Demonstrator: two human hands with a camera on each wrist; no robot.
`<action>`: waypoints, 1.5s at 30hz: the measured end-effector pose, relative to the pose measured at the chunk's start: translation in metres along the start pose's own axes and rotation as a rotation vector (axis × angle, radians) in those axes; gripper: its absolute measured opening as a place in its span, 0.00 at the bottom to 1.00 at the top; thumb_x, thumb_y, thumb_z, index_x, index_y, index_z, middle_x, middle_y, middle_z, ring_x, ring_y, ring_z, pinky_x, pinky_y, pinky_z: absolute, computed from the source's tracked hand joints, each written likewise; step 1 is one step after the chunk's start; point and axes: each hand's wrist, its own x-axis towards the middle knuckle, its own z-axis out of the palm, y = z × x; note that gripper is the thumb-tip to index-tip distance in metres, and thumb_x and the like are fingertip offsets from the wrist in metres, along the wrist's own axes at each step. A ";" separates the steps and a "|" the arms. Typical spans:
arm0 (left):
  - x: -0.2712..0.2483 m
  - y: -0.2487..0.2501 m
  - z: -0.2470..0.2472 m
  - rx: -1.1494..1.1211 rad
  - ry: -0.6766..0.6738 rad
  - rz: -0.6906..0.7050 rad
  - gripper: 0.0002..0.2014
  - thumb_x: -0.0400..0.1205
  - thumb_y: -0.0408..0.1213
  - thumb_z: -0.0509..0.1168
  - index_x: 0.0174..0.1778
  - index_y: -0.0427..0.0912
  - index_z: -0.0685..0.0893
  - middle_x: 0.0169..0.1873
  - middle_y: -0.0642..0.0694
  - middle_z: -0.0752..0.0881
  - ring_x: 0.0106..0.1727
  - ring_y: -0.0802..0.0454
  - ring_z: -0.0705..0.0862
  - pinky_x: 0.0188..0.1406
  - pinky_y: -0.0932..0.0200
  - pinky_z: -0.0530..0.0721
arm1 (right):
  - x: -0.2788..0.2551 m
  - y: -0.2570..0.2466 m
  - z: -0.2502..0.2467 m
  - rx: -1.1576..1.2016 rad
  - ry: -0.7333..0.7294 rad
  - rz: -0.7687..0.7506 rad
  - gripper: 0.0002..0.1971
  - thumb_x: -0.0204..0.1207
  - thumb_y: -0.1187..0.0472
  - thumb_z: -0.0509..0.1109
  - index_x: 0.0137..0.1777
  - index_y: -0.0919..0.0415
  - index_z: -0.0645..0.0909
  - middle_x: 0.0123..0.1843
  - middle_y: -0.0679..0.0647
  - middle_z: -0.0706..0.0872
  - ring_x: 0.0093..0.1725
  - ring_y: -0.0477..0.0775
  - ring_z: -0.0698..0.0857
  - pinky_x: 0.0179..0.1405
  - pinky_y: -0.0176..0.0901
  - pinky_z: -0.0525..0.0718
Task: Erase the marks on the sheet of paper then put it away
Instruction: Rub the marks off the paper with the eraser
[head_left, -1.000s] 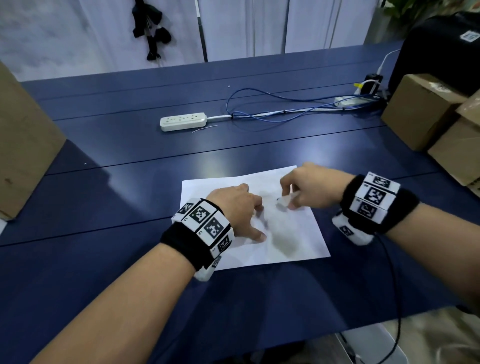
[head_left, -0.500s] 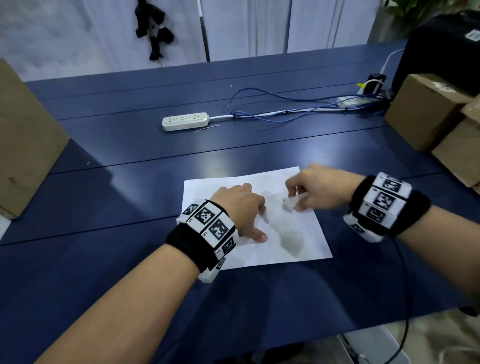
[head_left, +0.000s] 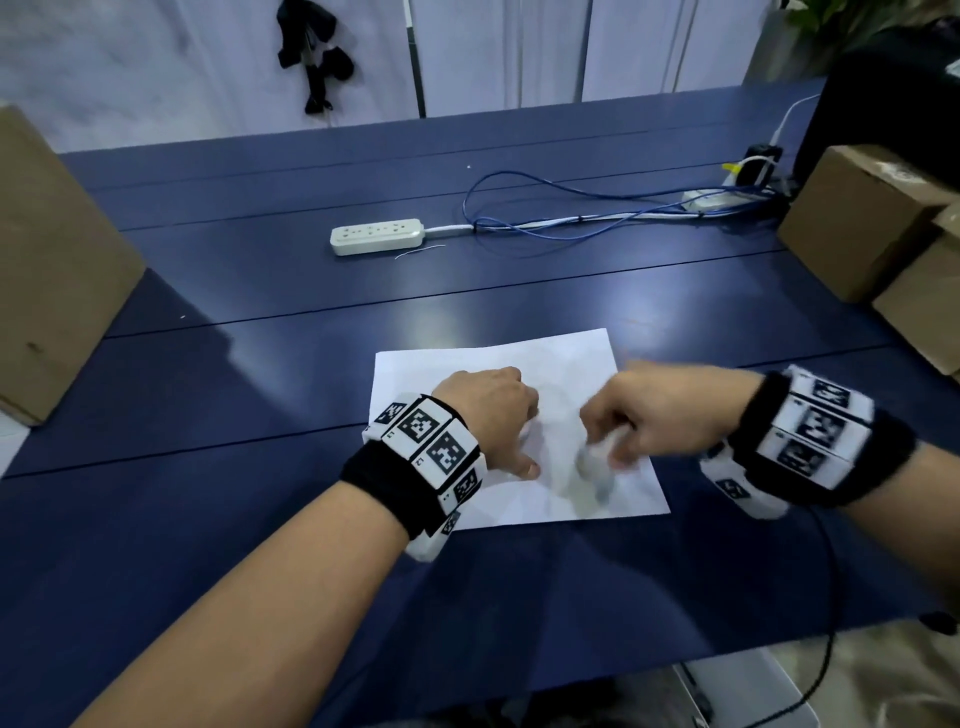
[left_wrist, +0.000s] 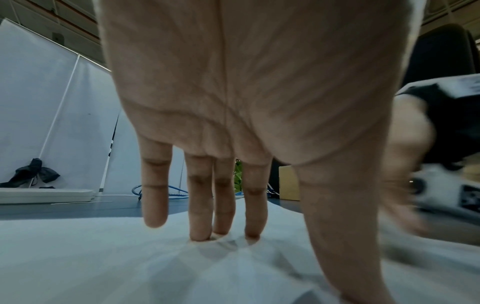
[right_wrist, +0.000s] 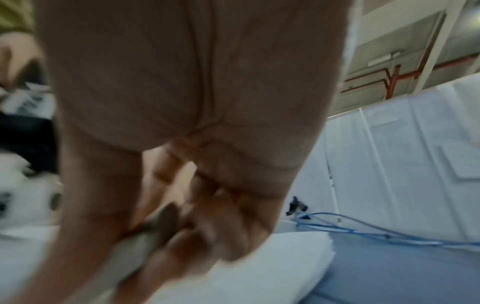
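A white sheet of paper lies flat on the blue table in front of me. My left hand presses the sheet down near its middle with straight fingertips, and the paper wrinkles slightly around them. My right hand pinches a small white eraser and holds it against the sheet's right part. The right hand is blurred with motion. In the right wrist view the eraser sits between thumb and curled fingers above the paper. No marks are readable on the sheet.
A white power strip with a white cord and blue cables lies farther back on the table. Cardboard boxes stand at the left edge and at the right. A black cable hangs from my right wrist.
My right hand with the eraser has slid toward me across the sheet's right part and is now blurred. My left hand stays pressed on the paper.
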 end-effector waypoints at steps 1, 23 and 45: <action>0.000 0.000 0.000 0.003 0.001 0.006 0.32 0.72 0.64 0.72 0.69 0.52 0.79 0.61 0.51 0.77 0.60 0.48 0.81 0.48 0.54 0.76 | -0.007 -0.006 0.005 0.043 -0.093 -0.038 0.11 0.66 0.60 0.77 0.34 0.44 0.78 0.32 0.46 0.86 0.33 0.41 0.81 0.34 0.33 0.78; 0.000 0.007 -0.003 0.012 0.004 -0.023 0.34 0.69 0.68 0.72 0.69 0.57 0.78 0.58 0.52 0.76 0.57 0.49 0.81 0.45 0.56 0.71 | 0.014 0.026 -0.009 -0.017 0.196 0.095 0.08 0.69 0.53 0.76 0.44 0.46 0.79 0.35 0.44 0.81 0.42 0.50 0.79 0.41 0.43 0.79; 0.003 0.015 -0.006 0.030 -0.010 -0.011 0.36 0.66 0.70 0.72 0.65 0.51 0.81 0.55 0.50 0.77 0.53 0.50 0.77 0.52 0.54 0.70 | 0.007 0.024 -0.007 -0.060 0.193 0.150 0.10 0.69 0.52 0.76 0.49 0.48 0.82 0.38 0.44 0.82 0.46 0.50 0.79 0.47 0.46 0.83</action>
